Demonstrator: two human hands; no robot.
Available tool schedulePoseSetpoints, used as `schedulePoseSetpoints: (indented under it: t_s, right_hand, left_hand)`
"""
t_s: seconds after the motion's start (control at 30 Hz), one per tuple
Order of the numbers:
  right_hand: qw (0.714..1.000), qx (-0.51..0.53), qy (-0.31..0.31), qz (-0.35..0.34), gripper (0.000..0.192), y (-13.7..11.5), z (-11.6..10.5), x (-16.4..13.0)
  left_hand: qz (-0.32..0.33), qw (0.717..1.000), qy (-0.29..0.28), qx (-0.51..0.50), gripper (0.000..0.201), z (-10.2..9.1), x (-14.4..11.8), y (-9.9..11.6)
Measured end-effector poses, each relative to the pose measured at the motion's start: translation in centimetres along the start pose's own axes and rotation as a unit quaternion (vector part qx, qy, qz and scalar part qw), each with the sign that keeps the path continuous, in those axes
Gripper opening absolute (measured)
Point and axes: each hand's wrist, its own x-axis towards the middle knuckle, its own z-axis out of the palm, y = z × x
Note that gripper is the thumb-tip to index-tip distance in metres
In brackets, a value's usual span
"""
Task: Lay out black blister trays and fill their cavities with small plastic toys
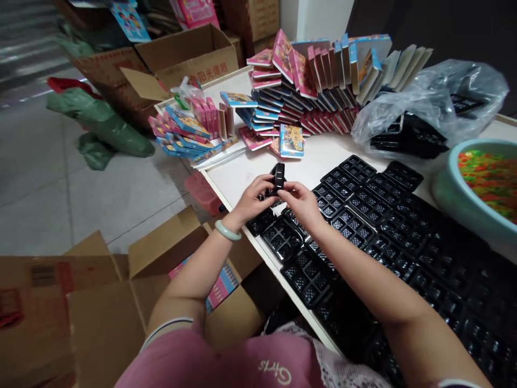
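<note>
Over the table's left edge, my left hand (253,198) grips a small black plastic tray (279,175), which is tilted up so its narrow side faces me. My right hand (302,203) has its thumb and fingertips closed on the same tray from the other side. Part of the tray is hidden behind my fingers, and whether several are nested together I cannot tell. Below and to the right of both hands, many black compartment trays (309,277) lie side by side and overlapping on the white table (226,180).
Pink and blue small boxes or thick booklets (291,141) are piled at the back. A clear plastic bag (428,102) holds more black pieces. At right stands a pale blue basin (448,183) of orange and green bits (490,180). Open cartons (97,318) sit on the floor at left.
</note>
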Motion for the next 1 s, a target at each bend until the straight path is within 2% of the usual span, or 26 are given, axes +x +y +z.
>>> schedulePoseSetpoints:
  t_s: [0.1,0.2,0.3,0.37,0.4,0.5,0.63,0.73,0.8,0.87,0.93,1.0]
  right_hand:
    - [1.000,-0.005,0.010,-0.013,0.021,-0.4,-0.7,1.2]
    - [0.997,0.064,0.040,0.007,0.028,-0.1,-1.6,2.4]
    - [0.978,0.164,0.123,0.023,0.027,0.2,-3.2,5.1]
    - [0.953,0.230,0.195,0.031,0.023,0.2,-4.8,8.2]
    - [0.939,0.252,0.229,0.039,0.022,0.1,-5.6,9.9]
    - [0.909,0.275,0.304,0.073,0.022,-0.1,-8.1,15.2]
    - [0.894,0.271,0.346,0.090,0.018,-0.4,-10.5,20.2]
    - [0.895,0.260,0.342,0.119,0.018,-0.7,-11.3,21.4]
    - [0.905,0.249,0.315,0.141,0.021,-0.7,-11.1,20.6]
    - [0.917,0.241,0.274,0.161,0.016,-0.5,-10.1,18.5]
    - [0.943,0.214,0.199,0.159,0.007,-0.1,-8.9,15.6]
    - [0.979,0.141,0.107,0.104,0.010,0.2,-8.0,12.6]
  left_hand:
    - [-0.007,0.999,0.000,-0.035,0.015,2.0,1.4,0.6]
    - [-0.032,0.996,0.007,-0.086,0.018,3.0,2.8,0.0]
    - [-0.058,0.988,0.085,-0.114,0.023,2.9,4.2,-1.2]
    - [-0.068,0.982,0.134,-0.111,0.025,2.6,4.8,-1.8]
    - [-0.071,0.982,0.140,-0.107,0.025,2.5,5.1,-2.0]
    - [-0.077,0.986,0.108,-0.099,0.025,2.6,5.5,-2.0]
    - [-0.081,0.991,0.073,-0.078,0.023,3.3,6.1,-1.8]
    - [-0.081,0.994,0.048,-0.049,0.024,3.8,7.0,-2.2]
    - [-0.075,0.996,0.032,-0.027,0.025,4.1,7.8,-2.6]
    - [-0.069,0.997,0.017,-0.011,0.025,4.6,8.8,-3.2]
    - [-0.061,0.998,0.002,-0.002,0.026,5.3,9.7,-3.7]
    - [-0.051,0.999,-0.018,0.000,0.026,6.4,10.6,-4.0]
